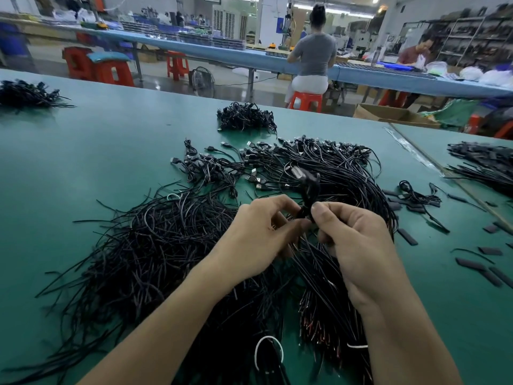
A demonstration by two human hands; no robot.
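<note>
I see left hand [261, 234] and right hand [358, 240] both pinching one black cable [306, 194]. A loose heap [155, 245] lies on the worktop [83, 162] below.

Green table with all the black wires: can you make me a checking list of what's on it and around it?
Surface: green table, with a strip of clear tape on the right.
Job's things: folded black cable, blurred, held up above the piles.
Clutter: short black sleeve pieces scattered on the right; white tie loop near the front.
Fingers: those of the left hand and right hand both pinch the folded black cable.
Cables: loose pile on the left; cables with USB plugs behind the hands; small bundle farther back.
Surroundings: person on a red stool at a blue bench; floor fan.
</note>
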